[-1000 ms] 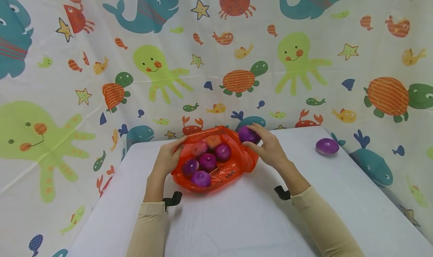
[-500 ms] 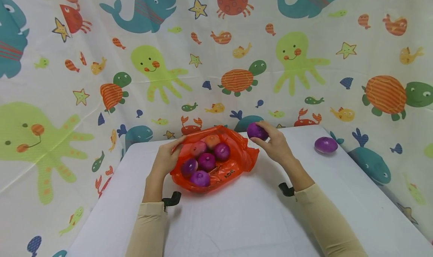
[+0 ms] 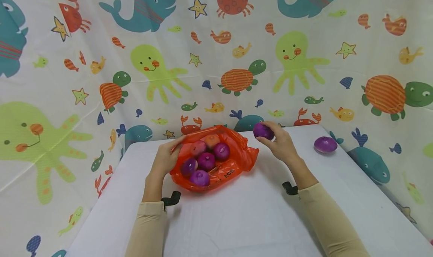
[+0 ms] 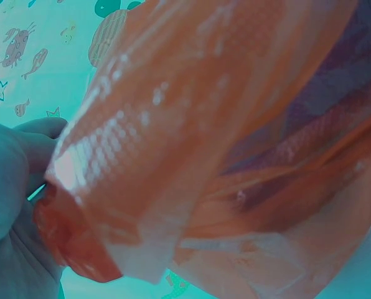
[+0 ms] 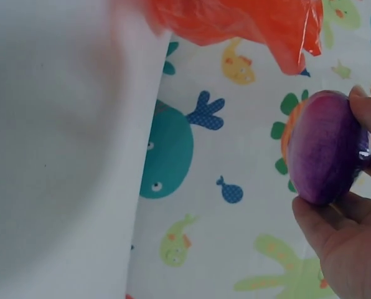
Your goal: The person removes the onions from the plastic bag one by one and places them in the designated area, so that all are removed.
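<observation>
My left hand (image 3: 166, 156) pinches the left edge of a red plastic bag (image 3: 233, 170), which lies with its mouth spread on the table. Several purple onions (image 3: 206, 162) sit inside, along with a pinkish round one (image 3: 198, 148) and an orange round one (image 3: 212, 141). The left wrist view is mostly filled by the thin bag (image 4: 154, 156) beside the fingers. Right of the bag, my right hand (image 3: 280, 140) holds a purple onion (image 3: 262, 131) between thumb and fingers, raised above the table's back edge. Up close in the right wrist view this onion (image 5: 325, 149) is pale on one side.
Another purple onion (image 3: 325, 145) lies at the table's back right. The white table (image 3: 230, 219) ends at a curtain (image 3: 203, 73) printed with sea animals, hanging behind and at both sides.
My right hand has moved right with the purple onion, from against the bag's right edge to a spot apart from it. The left hand stays on the bag.
</observation>
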Demonstrator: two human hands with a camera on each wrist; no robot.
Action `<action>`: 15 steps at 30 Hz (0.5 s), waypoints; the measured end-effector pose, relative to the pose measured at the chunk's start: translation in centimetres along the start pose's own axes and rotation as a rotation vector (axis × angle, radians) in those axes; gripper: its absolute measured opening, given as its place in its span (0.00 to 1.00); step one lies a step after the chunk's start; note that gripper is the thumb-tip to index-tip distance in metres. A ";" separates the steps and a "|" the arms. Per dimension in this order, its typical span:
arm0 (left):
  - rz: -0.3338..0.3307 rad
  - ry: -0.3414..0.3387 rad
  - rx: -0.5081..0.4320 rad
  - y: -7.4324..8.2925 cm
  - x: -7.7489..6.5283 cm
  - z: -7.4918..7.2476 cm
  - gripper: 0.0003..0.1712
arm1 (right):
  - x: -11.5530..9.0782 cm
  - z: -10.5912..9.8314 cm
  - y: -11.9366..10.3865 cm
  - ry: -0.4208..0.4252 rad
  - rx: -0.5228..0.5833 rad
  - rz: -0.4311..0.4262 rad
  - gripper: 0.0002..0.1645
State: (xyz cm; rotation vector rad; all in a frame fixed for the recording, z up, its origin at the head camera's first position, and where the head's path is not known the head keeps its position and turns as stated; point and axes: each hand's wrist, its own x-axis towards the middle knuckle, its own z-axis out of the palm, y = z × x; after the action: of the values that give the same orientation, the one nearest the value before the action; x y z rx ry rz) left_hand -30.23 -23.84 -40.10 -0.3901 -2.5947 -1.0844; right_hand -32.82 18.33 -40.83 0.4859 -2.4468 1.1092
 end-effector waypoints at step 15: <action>0.014 0.013 0.018 -0.1 0.0 0.1 0.26 | 0.1 -1.0 2.3 0.003 0.028 0.093 0.38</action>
State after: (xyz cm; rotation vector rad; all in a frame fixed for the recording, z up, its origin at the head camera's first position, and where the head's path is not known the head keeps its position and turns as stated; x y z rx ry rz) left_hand -30.27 -23.80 -40.22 -0.3953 -2.5846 -1.0549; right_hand -33.75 20.53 -41.61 0.3828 -2.4763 1.1823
